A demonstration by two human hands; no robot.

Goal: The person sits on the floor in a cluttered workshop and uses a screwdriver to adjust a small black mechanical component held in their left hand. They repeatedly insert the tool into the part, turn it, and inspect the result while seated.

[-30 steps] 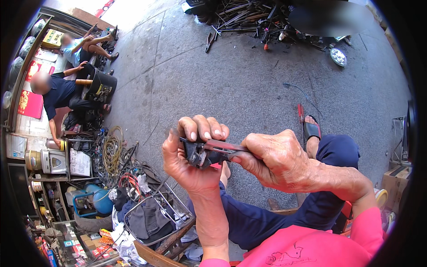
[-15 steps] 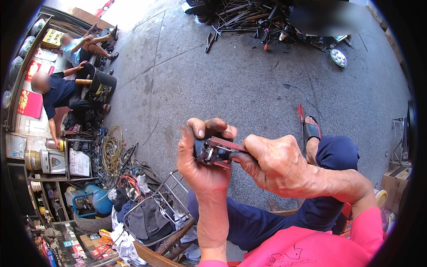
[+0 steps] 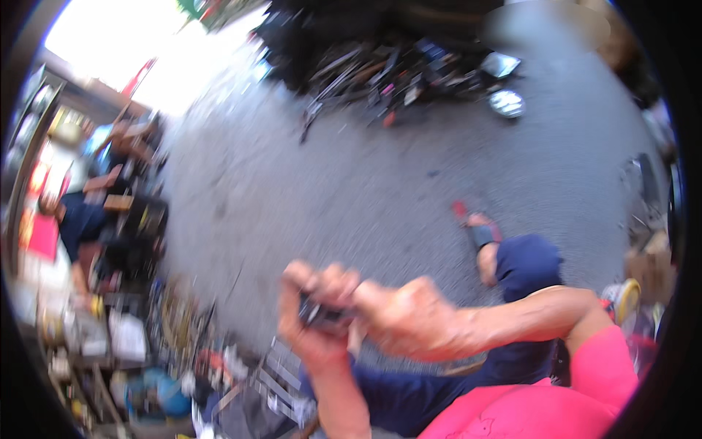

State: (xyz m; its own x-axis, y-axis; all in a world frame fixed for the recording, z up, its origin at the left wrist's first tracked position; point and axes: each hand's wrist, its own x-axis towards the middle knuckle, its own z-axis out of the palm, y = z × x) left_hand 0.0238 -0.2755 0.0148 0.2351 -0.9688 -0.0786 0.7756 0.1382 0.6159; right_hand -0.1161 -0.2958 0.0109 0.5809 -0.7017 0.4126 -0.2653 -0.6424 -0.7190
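Held in front of me is a small dark mechanical part (image 3: 322, 316), blurred by motion and largely covered by fingers. My left hand (image 3: 313, 333) is closed around it, palm below it and fingers curled over its far side. From the right, my right hand (image 3: 413, 318) reaches across with its fingers closed at the part's right end; the fingertips overlap the left hand's fingers. The finer shape of the part cannot be made out now; a moment earlier it showed a reddish-brown bar over black and metal pieces.
A heap of metal tools and scrap (image 3: 387, 77) lies on the floor ahead, with a round shiny dish (image 3: 507, 104) nearby. A red handle (image 3: 458, 210) lies by my sandalled foot (image 3: 484, 238). At left are two seated people, coiled cable and a blue machine (image 3: 164, 391).
The whole view has swung and blurred. My hands and the part sit lower and slightly farther left in the picture. Both hands stay on the part, its details now smeared.
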